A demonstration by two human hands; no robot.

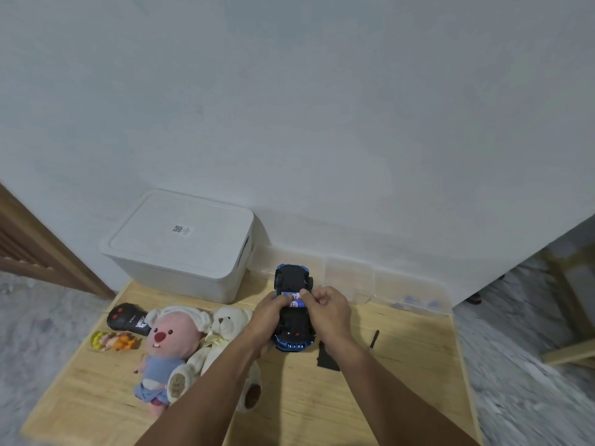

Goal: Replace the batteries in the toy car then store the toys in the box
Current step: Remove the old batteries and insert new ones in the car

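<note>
From the head camera, you are holding the blue toy car (pixel 293 305) upside down above the wooden table (pixel 402 365), with its black underside facing you. Your left hand (pixel 269 320) is gripping the left flank of the car, fingers curled around the body, and your right hand (pixel 326 309) is pinching at the batteries (pixel 294 300) in the open compartment, the thumb and fingers pressing on their right end. Two blue-and-white cells are lying side by side in the compartment; whether they are the new ones or the old ones, I cannot tell. A flat black piece (pixel 326 357), probably the compartment cover, is lying on the table just beside your right forearm, so the compartment is not yet closed. The white box (pixel 180 249) is standing at the back left of the table with its lid on. The pink plush (pixel 169 346), the cream teddy bear (pixel 225 329), the small figure toy (pixel 112 341) and the black remote control (pixel 127 318) are lying on the table in front of it, so the storing is not yet begun.
</note>
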